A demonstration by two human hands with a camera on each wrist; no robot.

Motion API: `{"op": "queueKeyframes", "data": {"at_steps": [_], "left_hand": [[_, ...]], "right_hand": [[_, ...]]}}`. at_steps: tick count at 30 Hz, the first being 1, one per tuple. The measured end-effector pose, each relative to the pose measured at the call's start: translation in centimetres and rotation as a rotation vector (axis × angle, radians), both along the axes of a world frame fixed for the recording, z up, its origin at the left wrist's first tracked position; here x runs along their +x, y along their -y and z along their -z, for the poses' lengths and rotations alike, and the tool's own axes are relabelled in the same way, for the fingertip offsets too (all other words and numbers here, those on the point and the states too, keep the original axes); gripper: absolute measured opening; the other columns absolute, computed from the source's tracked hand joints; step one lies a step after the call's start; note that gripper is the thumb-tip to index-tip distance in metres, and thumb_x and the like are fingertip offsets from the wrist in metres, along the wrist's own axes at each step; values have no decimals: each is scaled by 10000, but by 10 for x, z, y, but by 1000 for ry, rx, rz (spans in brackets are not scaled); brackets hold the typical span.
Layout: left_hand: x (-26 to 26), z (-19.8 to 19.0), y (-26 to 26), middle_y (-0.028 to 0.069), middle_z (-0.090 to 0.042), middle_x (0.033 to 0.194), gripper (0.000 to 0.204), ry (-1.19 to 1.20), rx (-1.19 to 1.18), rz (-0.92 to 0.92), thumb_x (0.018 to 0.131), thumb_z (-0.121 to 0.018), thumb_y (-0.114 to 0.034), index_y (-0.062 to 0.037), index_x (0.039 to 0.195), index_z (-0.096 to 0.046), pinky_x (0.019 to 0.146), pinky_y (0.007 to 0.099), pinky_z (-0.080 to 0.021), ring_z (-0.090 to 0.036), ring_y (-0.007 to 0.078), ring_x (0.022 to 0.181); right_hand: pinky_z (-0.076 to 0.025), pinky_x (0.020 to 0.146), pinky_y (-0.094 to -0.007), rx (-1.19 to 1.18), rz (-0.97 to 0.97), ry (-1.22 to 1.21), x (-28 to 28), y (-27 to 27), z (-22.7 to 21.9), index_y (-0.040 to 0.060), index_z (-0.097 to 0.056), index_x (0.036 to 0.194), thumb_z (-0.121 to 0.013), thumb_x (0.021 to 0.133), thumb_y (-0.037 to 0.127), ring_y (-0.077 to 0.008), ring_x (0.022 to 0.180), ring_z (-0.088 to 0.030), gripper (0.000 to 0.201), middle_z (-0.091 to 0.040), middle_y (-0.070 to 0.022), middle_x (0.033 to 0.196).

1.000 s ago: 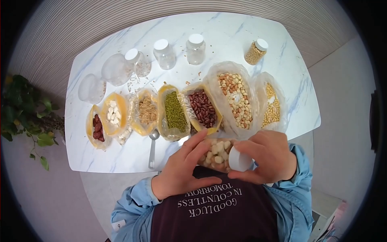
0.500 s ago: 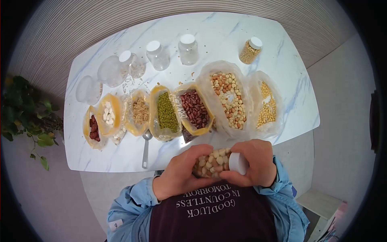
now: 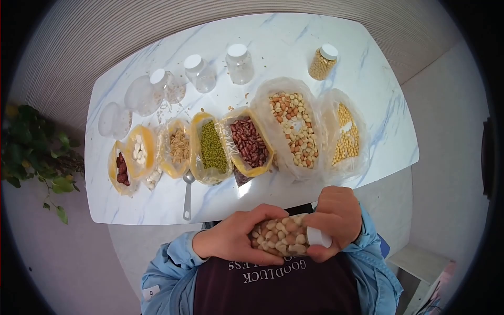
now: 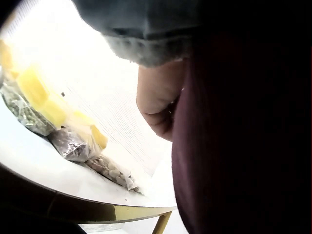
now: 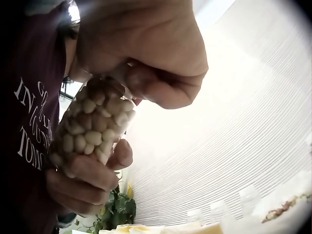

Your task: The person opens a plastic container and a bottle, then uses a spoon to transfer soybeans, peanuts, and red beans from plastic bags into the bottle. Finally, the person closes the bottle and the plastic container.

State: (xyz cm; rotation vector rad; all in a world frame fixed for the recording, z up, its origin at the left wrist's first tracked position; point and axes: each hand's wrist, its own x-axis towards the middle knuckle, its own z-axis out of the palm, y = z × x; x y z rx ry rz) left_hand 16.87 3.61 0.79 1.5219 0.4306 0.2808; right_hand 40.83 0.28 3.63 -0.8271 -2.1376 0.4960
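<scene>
A: What's moved since the earlier frame?
B: The filled jar (image 3: 278,236) has come down closer to the shirt (image 3: 273,294), both hands with it; its white lid (image 3: 321,238) now tilts further down.

A: And the fingers?
B: The left hand's (image 3: 231,236) are curled round the jar's body, opened only as wide as it needs. The right hand's (image 3: 338,218) are bent in tight, gripping the lid.

A: So the jar sits between them?
B: Yes, on its side, lid towards the right fingers. The desk (image 3: 157,207) and the bag of dark red beans (image 3: 249,142) lie beyond the left ones.

A: Any handling advice?
B: I'd hold the body firmly without squeezing, keep the lid square to the rim, and turn it with even finger pressure.
</scene>
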Motion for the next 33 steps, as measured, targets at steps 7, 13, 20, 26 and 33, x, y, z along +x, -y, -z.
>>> {"op": "queueKeyframes", "data": {"at_steps": [7, 13, 20, 26, 33], "left_hand": [[2, 2, -1, 95, -580, 1135, 746, 10, -32, -72, 657, -854, -129, -28, 1253, -417, 882, 287, -462, -567, 153, 1031], [5, 3, 0, 93, -569, 1144, 705, -31, -46, -62, 715, -816, -198, -53, 1270, -406, 895, 286, -459, -569, 156, 1041], [6, 6, -2, 84, -548, 1185, 746, 11, -256, -52, 679, -818, -54, -25, 1282, -379, 916, 276, -431, -529, 131, 1075], [2, 1, -7, 86, -534, 1202, 733, 105, -478, -130, 706, -769, 9, -39, 1308, -354, 932, 284, -420, -519, 142, 1095], [-8, -16, -21, 104, -500, 1285, 745, 212, -536, -455, 721, -728, 51, -23, 1349, -334, 992, 320, -408, -500, 200, 1183]], "right_hand": [[-455, 485, -319, -56, 141, -274, -8, -3, 7, 33, -618, 938, -751, 646, 365, -250, 518, -571, 461, -578, -84, 661], [-461, 494, -309, -127, 149, -6, 2, 2, 1, 15, -621, 981, -766, 679, 356, -239, 511, -570, 478, -586, -82, 659], [-472, 523, -324, -170, 108, -118, 8, 3, 4, -8, -611, 1023, -745, 699, 294, -277, 612, -602, 462, -613, -139, 768], [-485, 645, -338, -55, 330, -331, 20, 16, 15, -43, -555, 1084, -692, 785, 306, -296, 765, -592, 479, -612, -189, 953], [-433, 603, -240, -138, 633, -582, 23, 29, 17, -43, -490, 1158, -601, 852, 495, -131, 697, -522, 628, -566, -133, 900]]}}
